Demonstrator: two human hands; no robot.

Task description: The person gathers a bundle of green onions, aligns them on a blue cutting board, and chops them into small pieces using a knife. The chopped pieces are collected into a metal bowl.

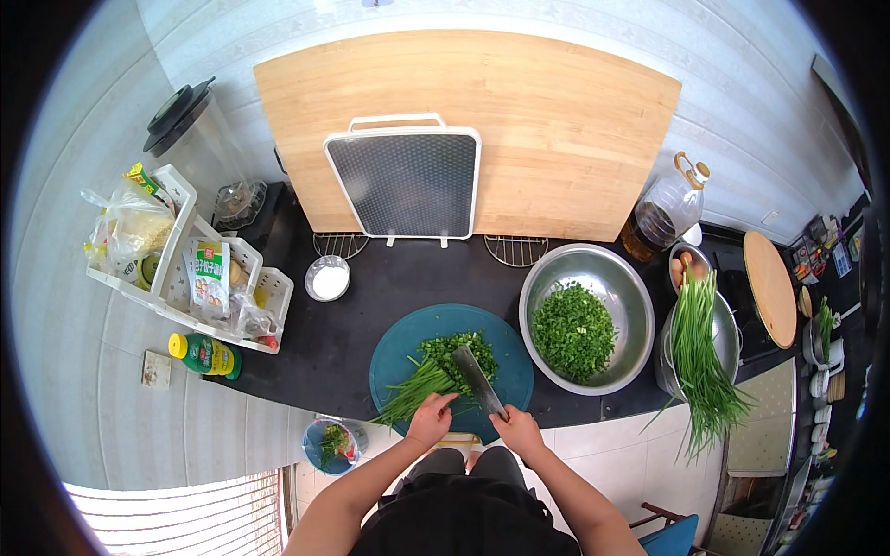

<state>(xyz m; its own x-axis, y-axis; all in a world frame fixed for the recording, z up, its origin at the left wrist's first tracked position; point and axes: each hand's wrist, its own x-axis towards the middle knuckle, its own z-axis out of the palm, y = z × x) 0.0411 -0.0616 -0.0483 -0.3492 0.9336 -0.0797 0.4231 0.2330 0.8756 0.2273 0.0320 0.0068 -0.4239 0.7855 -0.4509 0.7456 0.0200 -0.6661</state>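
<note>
On the round teal board (514, 371): this is the hub of your clock, twelve toward the wall; it sits at the near edge of the black worktop (315, 366).
Long green stalks (408, 394): they run from the board's middle toward eight o'clock, their ends passing the rim.
Chopped greens (477, 343): heaped toward twelve and one o'clock on the same board.
Left hand (432, 422): near seven o'clock, your fingers are bunched narrow at the stalks, close to the blade; you cannot tell whether they pinch or only press.
Right hand (517, 431): between four and five o'clock, it is closed around the handle of the knife (478, 378).
Knife: its blade slants across the board from your grip toward twelve, beside the chopped greens.
Steel bowl (637, 315): at two o'clock, holding a mound of finely cut greens (575, 332).
Uncut bundle (702, 343): at three o'clock, draped over a metal pot (728, 347), trailing past the worktop's edge.
White powder (327, 280): at ten o'clock, in a small bowl.
Yellow-capped bottle (206, 356): at nine o'clock, just beside the white basket (269, 310).
Bucket (359, 445): at eight o'clock, below the worktop, with green scraps inside.
</note>
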